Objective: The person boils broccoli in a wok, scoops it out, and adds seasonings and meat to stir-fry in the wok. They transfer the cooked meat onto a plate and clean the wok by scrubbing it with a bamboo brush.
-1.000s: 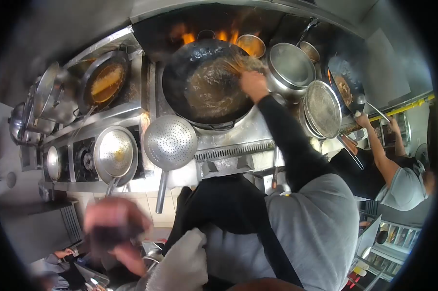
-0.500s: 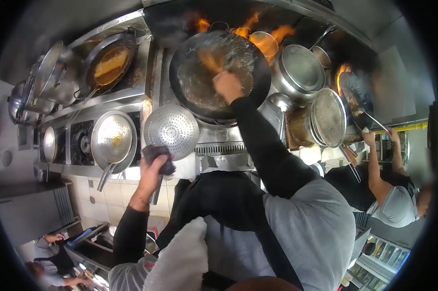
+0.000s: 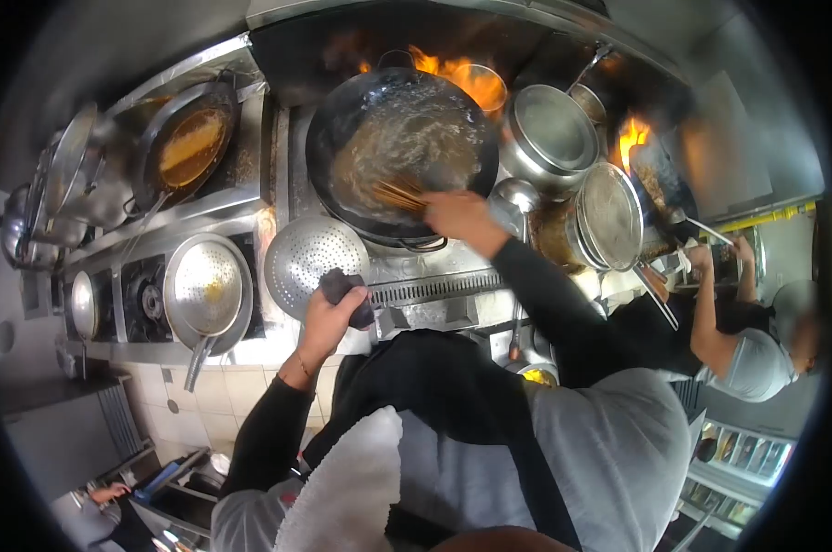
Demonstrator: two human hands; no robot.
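Note:
My right hand (image 3: 462,221) grips a bamboo wok brush (image 3: 398,191), its bristles in the swirling, murky water of a large black wok (image 3: 318,161). That hand is over the wok's near right edge. My left hand (image 3: 326,324) is closed around a bunched dark cloth (image 3: 350,293), just in front of a round perforated strainer (image 3: 307,258). The strainer lies left of the wok and its handle is hidden. A ladle (image 3: 517,193) rests to the right of my right hand.
Flames (image 3: 467,81) rise behind the wok. To the right stand a lidded pot (image 3: 552,133) and a mesh strainer (image 3: 609,216). A co-worker (image 3: 743,354) handles another flaming wok (image 3: 660,175). On the left are a pan of oil (image 3: 192,147) and stacked pans (image 3: 204,285).
My right hand and the brush have come from the wok's middle to its near edge. My left hand, with the cloth, has shifted right. The view has moved slightly.

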